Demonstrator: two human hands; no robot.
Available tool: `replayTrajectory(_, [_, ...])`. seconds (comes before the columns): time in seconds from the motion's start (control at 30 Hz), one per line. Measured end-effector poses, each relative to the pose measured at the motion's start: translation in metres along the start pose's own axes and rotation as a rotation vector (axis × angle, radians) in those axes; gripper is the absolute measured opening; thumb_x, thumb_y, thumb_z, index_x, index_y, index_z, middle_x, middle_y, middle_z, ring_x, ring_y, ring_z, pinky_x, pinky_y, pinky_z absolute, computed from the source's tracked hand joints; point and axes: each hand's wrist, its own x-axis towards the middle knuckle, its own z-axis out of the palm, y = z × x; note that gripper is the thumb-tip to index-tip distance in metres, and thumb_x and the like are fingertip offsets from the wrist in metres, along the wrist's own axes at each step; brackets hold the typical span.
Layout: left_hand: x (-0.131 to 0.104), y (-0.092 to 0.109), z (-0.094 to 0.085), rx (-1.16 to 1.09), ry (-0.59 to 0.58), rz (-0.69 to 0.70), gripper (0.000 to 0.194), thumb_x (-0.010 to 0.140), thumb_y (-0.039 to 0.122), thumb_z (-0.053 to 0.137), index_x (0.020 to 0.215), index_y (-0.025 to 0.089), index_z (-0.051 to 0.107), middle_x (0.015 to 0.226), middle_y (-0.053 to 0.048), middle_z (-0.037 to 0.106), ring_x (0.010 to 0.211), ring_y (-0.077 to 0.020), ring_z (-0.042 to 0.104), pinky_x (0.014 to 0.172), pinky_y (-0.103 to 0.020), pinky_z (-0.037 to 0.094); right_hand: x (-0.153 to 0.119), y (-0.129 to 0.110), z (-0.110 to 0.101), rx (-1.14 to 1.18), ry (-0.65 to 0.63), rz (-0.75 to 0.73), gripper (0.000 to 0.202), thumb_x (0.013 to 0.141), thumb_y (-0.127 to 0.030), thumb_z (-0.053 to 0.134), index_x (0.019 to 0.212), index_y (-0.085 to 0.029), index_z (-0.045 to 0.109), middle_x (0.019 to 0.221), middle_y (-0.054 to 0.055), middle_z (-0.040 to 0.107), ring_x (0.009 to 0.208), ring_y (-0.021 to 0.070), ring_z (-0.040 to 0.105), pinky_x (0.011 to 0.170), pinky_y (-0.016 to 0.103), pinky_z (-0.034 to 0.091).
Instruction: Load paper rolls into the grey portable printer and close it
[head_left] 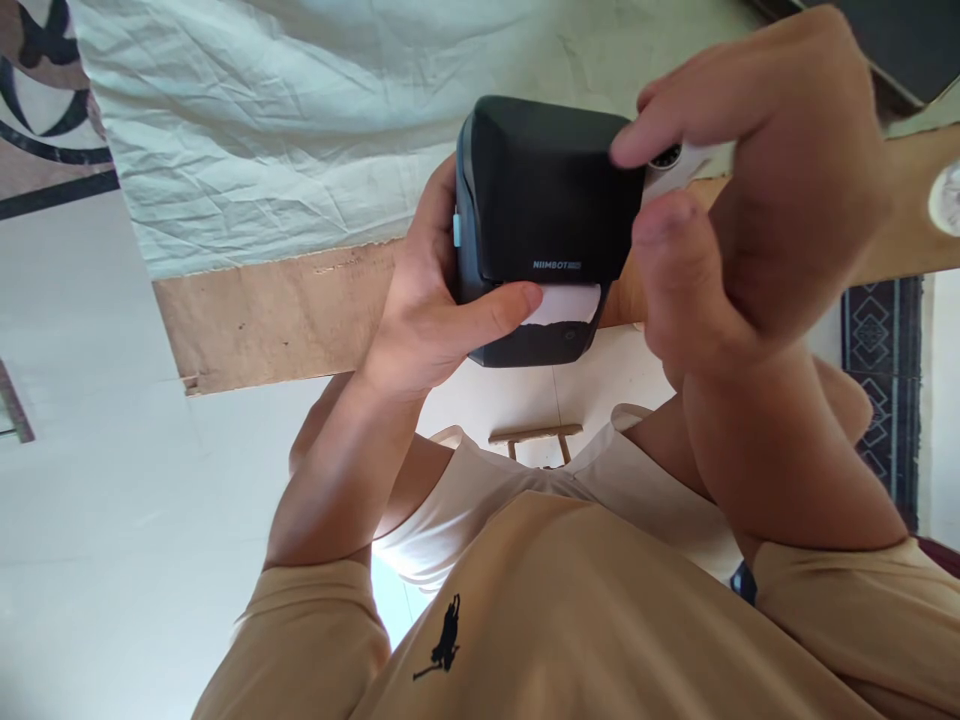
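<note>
A black NIIMBOT label printer [559, 190] is in my left hand [431, 300], held over the table's front edge with its lid closed. My left fingers go round its side and underneath, where they are hidden. The left thumb lies across the front, on the white label paper [566, 303] showing in the slot below the lid. At the printer's right side is my right hand [765, 190], slightly blurred. Its index finger points at the lid's right edge, and its thumb is apart from that finger; I cannot tell whether the fingertip touches the lid.
A wrinkled pale green cloth [300, 130] covers the table, leaving a bare wooden edge [285, 315]. A dark flat object [900, 45] lies at the top right. Behind my right hand is a small white thing with a black round end [665, 158]. A patterned mat [881, 390] lies at the right.
</note>
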Motion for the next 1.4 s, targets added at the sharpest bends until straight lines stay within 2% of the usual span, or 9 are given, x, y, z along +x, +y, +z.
replayTrajectory(0.1, [-0.003, 0.008, 0.005, -0.054, 0.059, -0.072, 0.04, 0.067, 0.033, 0.077, 0.104, 0.024, 0.064, 0.119, -0.008, 0.063, 0.128, -0.0351, 0.054, 0.111, -0.047, 0.043, 0.001, -0.005, 0.002, -0.115, 0.071, -0.148, 0.036, 0.091, -0.043, 0.043, 0.094, -0.018, 0.068, 0.102, 0.008, 0.066, 0.109, 0.0227, 0.06, 0.099, 0.042, 0.047])
replayTrajectory(0.17, [-0.003, 0.01, 0.006, -0.066, 0.087, -0.057, 0.041, 0.066, 0.035, 0.079, 0.103, 0.024, 0.065, 0.122, -0.008, 0.063, 0.131, -0.0361, 0.053, 0.11, -0.046, 0.044, 0.003, -0.007, 0.003, -0.178, 0.007, -0.128, 0.039, 0.09, -0.045, 0.045, 0.104, -0.016, 0.067, 0.111, 0.009, 0.066, 0.114, 0.0252, 0.06, 0.101, 0.045, 0.046])
replayTrajectory(0.3, [-0.002, 0.012, 0.01, -0.077, 0.019, -0.08, 0.038, 0.076, 0.045, 0.072, 0.107, 0.025, 0.062, 0.123, -0.008, 0.063, 0.126, -0.0342, 0.056, 0.103, -0.045, 0.049, 0.006, -0.008, 0.003, -0.161, -0.1, -0.057, 0.05, 0.09, -0.05, 0.044, 0.116, -0.011, 0.063, 0.115, 0.011, 0.064, 0.112, 0.026, 0.06, 0.101, 0.046, 0.045])
replayTrajectory(0.47, [-0.004, 0.01, 0.016, -0.074, 0.127, -0.063, 0.033, 0.079, 0.05, 0.068, 0.101, 0.027, 0.06, 0.109, -0.005, 0.065, 0.114, -0.0296, 0.061, 0.097, -0.044, 0.051, 0.004, -0.005, 0.005, -0.166, -0.141, -0.032, 0.058, 0.089, -0.058, 0.042, 0.123, -0.014, 0.059, 0.121, 0.01, 0.062, 0.124, 0.0293, 0.056, 0.113, 0.053, 0.036])
replayTrajectory(0.7, [-0.002, 0.008, 0.006, -0.074, 0.069, -0.141, 0.044, 0.069, 0.049, 0.078, 0.101, 0.026, 0.061, 0.103, -0.007, 0.063, 0.104, -0.0329, 0.062, 0.085, -0.044, 0.049, 0.004, -0.005, 0.005, -0.229, -0.117, -0.004, 0.069, 0.087, -0.076, 0.032, 0.12, -0.022, 0.059, 0.117, 0.007, 0.064, 0.128, 0.0303, 0.053, 0.117, 0.057, 0.03])
replayTrajectory(0.9, [-0.003, 0.012, 0.004, -0.034, 0.004, -0.17, 0.028, 0.08, 0.043, 0.068, 0.104, 0.03, 0.06, 0.107, -0.008, 0.063, 0.105, -0.0311, 0.06, 0.079, -0.04, 0.046, 0.005, -0.006, 0.006, -0.223, -0.111, -0.027, 0.073, 0.087, -0.076, 0.032, 0.121, -0.017, 0.06, 0.117, 0.008, 0.064, 0.124, 0.029, 0.055, 0.117, 0.056, 0.032])
replayTrajectory(1.13, [-0.005, 0.02, 0.011, -0.087, 0.104, -0.199, 0.036, 0.073, 0.049, 0.074, 0.101, 0.029, 0.064, 0.108, -0.007, 0.066, 0.119, -0.0376, 0.059, 0.094, -0.047, 0.048, 0.003, -0.006, 0.008, -0.236, -0.127, -0.015, 0.067, 0.089, -0.071, 0.031, 0.123, -0.02, 0.058, 0.119, 0.007, 0.063, 0.123, 0.0262, 0.055, 0.118, 0.051, 0.032])
replayTrajectory(1.27, [-0.005, 0.018, 0.008, -0.047, 0.034, -0.189, 0.038, 0.077, 0.051, 0.07, 0.109, 0.033, 0.061, 0.113, -0.005, 0.066, 0.129, -0.036, 0.055, 0.099, -0.047, 0.051, 0.0, 0.007, 0.015, -0.162, 0.005, -0.109, 0.064, 0.088, -0.071, 0.034, 0.119, -0.02, 0.058, 0.115, 0.007, 0.064, 0.116, 0.0245, 0.058, 0.104, 0.045, 0.042])
replayTrajectory(1.4, [0.0, 0.004, 0.006, -0.02, -0.037, -0.025, 0.057, 0.079, 0.068, 0.057, 0.125, 0.035, 0.057, 0.122, 0.0, 0.061, 0.143, -0.0364, 0.042, 0.105, -0.049, 0.049, -0.003, 0.018, 0.018, -0.07, 0.032, -0.17, 0.058, 0.087, -0.065, 0.04, 0.122, -0.022, 0.055, 0.117, 0.007, 0.062, 0.112, 0.0218, 0.058, 0.1, 0.043, 0.044])
